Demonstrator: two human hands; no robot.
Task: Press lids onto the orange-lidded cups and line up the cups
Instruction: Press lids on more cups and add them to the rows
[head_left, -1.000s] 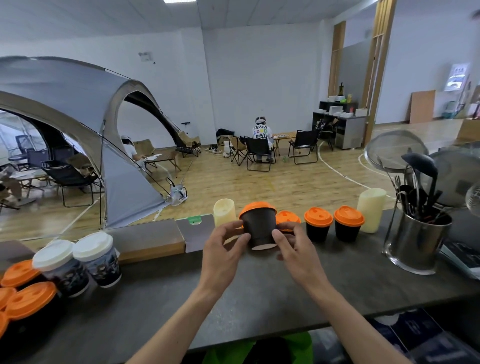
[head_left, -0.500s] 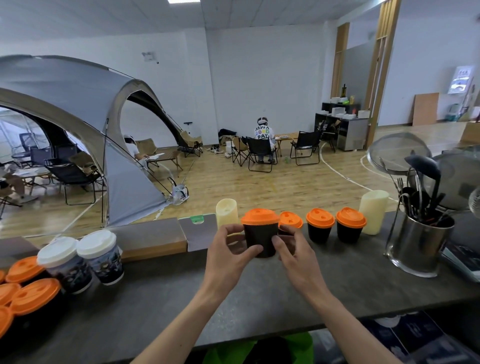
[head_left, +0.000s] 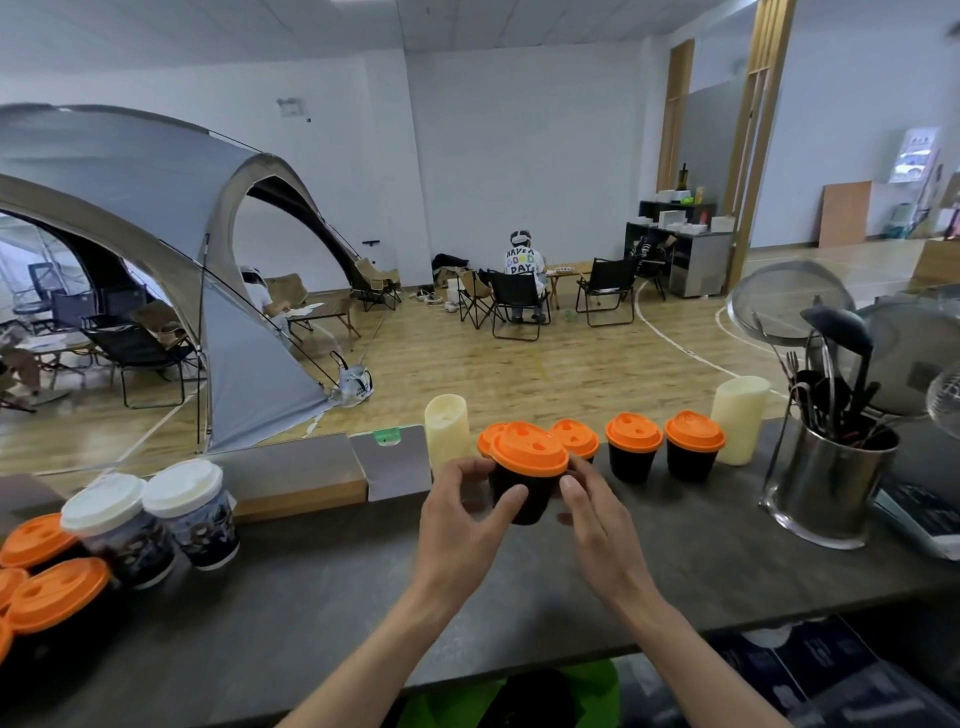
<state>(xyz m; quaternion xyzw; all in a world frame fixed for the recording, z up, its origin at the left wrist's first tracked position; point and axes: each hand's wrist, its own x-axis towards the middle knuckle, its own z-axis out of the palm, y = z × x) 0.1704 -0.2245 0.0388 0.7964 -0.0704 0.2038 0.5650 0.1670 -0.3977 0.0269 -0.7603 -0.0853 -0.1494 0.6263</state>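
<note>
Here, my left hand (head_left: 462, 514) and my right hand (head_left: 597, 514) bracket a small black paper cup (head_left: 522, 499) with an orange plastic lid (head_left: 529, 448) seated on its rim. My left thumb and fingers press against the cup's left wall; my right thumb and fingertips touch its right side, so both hands are clamped on the same cup. Its base sits at or just above the dark grey countertop (head_left: 363, 597); I cannot tell which.

Behind it stand more black cups with orange lids: one (head_left: 575, 439) partly hidden just behind the held cup, then two (head_left: 634, 447) (head_left: 693, 447) in a row toward the right, near a cream pillar candle (head_left: 737, 418). Another cream candle (head_left: 445, 423) stands to the left of the row.

At the far left, loose-looking orange-lidded black cups (head_left: 52, 592) crowd the edge of view beside two white-lidded printed paper cups (head_left: 156, 512); their printing is too blurred to read. A steel utensil holder (head_left: 826, 483) full of dark ladles stands at the right.

Across the room, a seated person's white shirt (head_left: 521, 261) reads "HAVE A GOOD DAY".
</note>
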